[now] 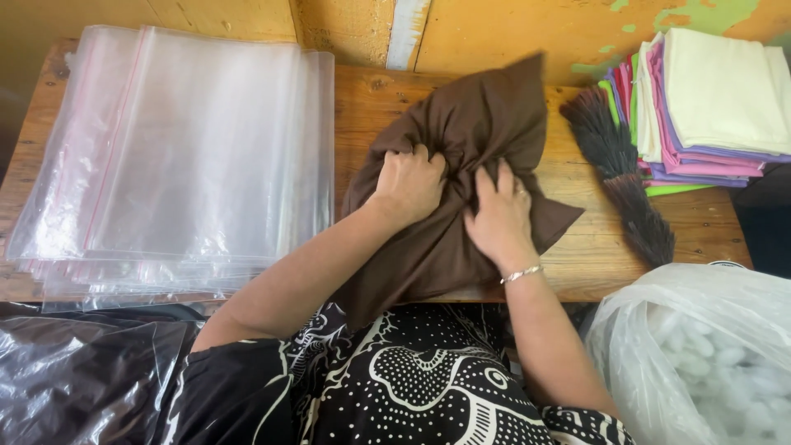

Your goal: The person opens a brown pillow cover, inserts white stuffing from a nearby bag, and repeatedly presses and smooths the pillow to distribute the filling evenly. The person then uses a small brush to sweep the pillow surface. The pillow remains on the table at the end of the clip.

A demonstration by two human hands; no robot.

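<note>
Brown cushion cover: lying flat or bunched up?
Bunched up: the brown cushion cover bulges on the wooden table, gathered under both hands.
</note>
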